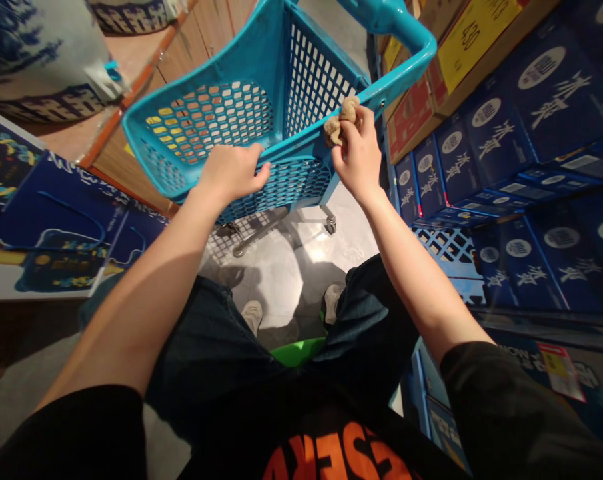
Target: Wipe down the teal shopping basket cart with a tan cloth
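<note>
A teal plastic mesh shopping basket on a wheeled frame (301,148), held at its front rim
Our left hand (234,175) curls closed over the rim. Our right hand (358,157) grips a crumpled, knobbly tan lump (340,120) between fingers and thumb, pressed against the rim near the corner. Stacked dark blue printed cartons (496,147) stand to our right; a large blue-and-white ceramic jar (41,53) sits ahead left.

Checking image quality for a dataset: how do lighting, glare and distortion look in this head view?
In the head view, the wide lens bows the stacked boxes and stretches the left forearm; glare whitens the floor tiles beneath the blue basket trolley; the right hand, its tan lump and left hand look sharp, without obvious motion blur.
</note>
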`<state>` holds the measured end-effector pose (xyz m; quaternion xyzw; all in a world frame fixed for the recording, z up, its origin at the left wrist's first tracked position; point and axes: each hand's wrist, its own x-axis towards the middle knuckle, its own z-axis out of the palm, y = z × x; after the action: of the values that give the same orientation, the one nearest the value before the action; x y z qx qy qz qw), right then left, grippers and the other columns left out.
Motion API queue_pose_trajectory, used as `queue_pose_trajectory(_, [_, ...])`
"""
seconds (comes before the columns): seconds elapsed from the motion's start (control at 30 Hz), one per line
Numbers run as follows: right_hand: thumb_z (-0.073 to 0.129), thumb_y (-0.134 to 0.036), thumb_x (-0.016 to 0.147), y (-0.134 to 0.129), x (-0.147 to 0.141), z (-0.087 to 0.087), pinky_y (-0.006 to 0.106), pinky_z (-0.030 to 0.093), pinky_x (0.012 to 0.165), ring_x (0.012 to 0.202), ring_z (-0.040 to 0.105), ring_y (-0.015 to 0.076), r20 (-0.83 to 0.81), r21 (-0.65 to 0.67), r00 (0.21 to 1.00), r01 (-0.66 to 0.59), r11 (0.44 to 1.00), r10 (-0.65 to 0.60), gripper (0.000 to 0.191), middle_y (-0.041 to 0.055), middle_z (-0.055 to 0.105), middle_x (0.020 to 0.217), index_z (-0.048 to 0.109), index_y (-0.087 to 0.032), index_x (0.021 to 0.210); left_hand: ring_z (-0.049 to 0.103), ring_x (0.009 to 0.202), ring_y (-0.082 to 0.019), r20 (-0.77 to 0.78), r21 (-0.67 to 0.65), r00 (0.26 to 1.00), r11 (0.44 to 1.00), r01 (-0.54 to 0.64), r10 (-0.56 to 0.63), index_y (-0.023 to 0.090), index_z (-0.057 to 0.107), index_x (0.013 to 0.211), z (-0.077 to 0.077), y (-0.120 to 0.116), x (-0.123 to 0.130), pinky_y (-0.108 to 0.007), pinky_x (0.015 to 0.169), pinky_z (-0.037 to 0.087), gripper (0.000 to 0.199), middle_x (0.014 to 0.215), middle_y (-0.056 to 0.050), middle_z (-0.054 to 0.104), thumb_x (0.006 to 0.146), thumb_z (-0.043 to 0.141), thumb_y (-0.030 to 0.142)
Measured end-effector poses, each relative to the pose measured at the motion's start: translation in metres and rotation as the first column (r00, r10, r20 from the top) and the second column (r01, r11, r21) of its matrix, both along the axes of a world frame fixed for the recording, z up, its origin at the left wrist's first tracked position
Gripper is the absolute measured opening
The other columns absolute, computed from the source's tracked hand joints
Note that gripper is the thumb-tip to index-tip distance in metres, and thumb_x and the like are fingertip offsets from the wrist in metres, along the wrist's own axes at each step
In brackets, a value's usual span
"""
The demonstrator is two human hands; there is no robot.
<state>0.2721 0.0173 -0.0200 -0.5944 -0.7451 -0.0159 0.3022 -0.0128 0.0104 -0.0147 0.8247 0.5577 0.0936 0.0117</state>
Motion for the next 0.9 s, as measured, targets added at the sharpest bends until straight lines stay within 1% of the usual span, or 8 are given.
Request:
queue_pose_trajectory(0.17, [0.051,-0.030,0.098,0.006,0.001,-0.010,0.066,0.047,0.129,0.161,0.042,0.0328,-0.067,0.072,0.993,0.102,0.992,-0.097,0.044,0.0108,0.041,0.172,0.055,-0.032,0.141,0.070,0.116,-0.043,0.024,0.013,0.999,1.000,0.022,-0.022,0.018,0.067,0.133,-0.001,0.000,-0.003,-0.051,0.098,0.050,0.053,0.104,-0.019,0.076,0.098,0.043,0.051])
queue_pose_trajectory(0.27, [0.057,-0.034,0.096,-0.003,-0.010,-0.013,0.066,0.047,0.128,0.159,0.044,0.0348,-0.017,0.024,1.000,-0.003,1.000,0.004,0.044,0.0117,0.042,0.172,0.057,-0.032,0.141,0.069,0.119,-0.044,0.045,-0.004,0.999,1.000,0.017,-0.017,0.019,0.066,0.133,-0.001,0.000,-0.003,-0.053,0.101,0.049,0.054,0.105,-0.020,0.075,0.099,0.040,0.051])
queue_pose_trajectory(0.37, [0.059,-0.041,0.098,-0.005,-0.006,-0.005,0.064,0.052,0.125,0.157,0.046,0.0358,0.032,-0.017,0.991,-0.129,0.991,0.130,0.037,0.0103,0.049,0.167,0.062,-0.033,0.134,0.069,0.120,-0.045,0.055,-0.012,0.998,1.000,0.015,-0.015,0.018,0.065,0.134,-0.001,0.000,-0.003,-0.054,0.102,0.049,0.054,0.107,-0.021,0.074,0.099,0.039,0.051])
queue_pose_trajectory(0.5, [0.053,-0.042,0.102,0.006,0.016,0.004,0.062,0.054,0.123,0.157,0.048,0.0366,-0.025,0.031,1.000,-0.006,1.000,0.007,0.033,0.0117,0.051,0.163,0.064,-0.032,0.132,0.069,0.120,-0.044,0.054,-0.013,0.998,1.000,0.022,-0.021,0.019,0.065,0.133,-0.001,0.000,-0.003,-0.054,0.103,0.049,0.053,0.108,-0.020,0.074,0.100,0.039,0.052])
queue_pose_trajectory(0.6, [0.051,-0.041,0.103,0.009,0.016,-0.002,0.065,0.049,0.127,0.161,0.043,0.0373,-0.026,0.043,0.998,0.057,0.997,-0.056,0.037,0.0134,0.048,0.164,0.061,-0.030,0.137,0.069,0.119,-0.044,0.049,-0.012,0.999,1.000,0.023,-0.023,0.019,0.065,0.131,-0.001,-0.001,-0.003,-0.054,0.102,0.049,0.053,0.108,-0.020,0.075,0.100,0.038,0.053])
queue_pose_trajectory(0.7, [0.055,-0.038,0.101,0.000,-0.004,-0.012,0.063,0.048,0.128,0.160,0.044,0.0347,0.024,0.021,0.999,-0.031,0.999,0.031,0.039,0.0128,0.047,0.167,0.059,-0.031,0.140,0.069,0.119,-0.044,0.039,-0.015,0.999,1.000,0.017,-0.017,0.019,0.066,0.130,0.000,-0.001,-0.003,-0.053,0.102,0.049,0.054,0.109,-0.020,0.075,0.100,0.038,0.053])
queue_pose_trajectory(0.8, [0.057,-0.037,0.099,-0.008,-0.016,-0.010,0.059,0.053,0.125,0.154,0.050,0.0330,0.075,-0.030,0.983,-0.165,0.986,0.167,0.037,0.0110,0.047,0.169,0.062,-0.031,0.135,0.069,0.120,-0.044,0.047,-0.012,0.999,1.000,0.021,-0.020,0.019,0.066,0.131,-0.001,0.000,-0.003,-0.053,0.103,0.049,0.052,0.108,-0.020,0.075,0.100,0.038,0.052])
queue_pose_trajectory(0.9, [0.055,-0.039,0.100,-0.004,-0.004,0.000,0.057,0.055,0.124,0.153,0.051,0.0333,0.044,-0.023,0.988,-0.145,0.989,0.146,0.029,0.0099,0.051,0.165,0.067,-0.031,0.126,0.069,0.119,-0.044,0.047,-0.009,0.999,1.000,0.023,-0.023,0.018,0.066,0.131,-0.002,0.001,-0.003,-0.054,0.103,0.049,0.051,0.105,-0.020,0.075,0.100,0.041,0.050])
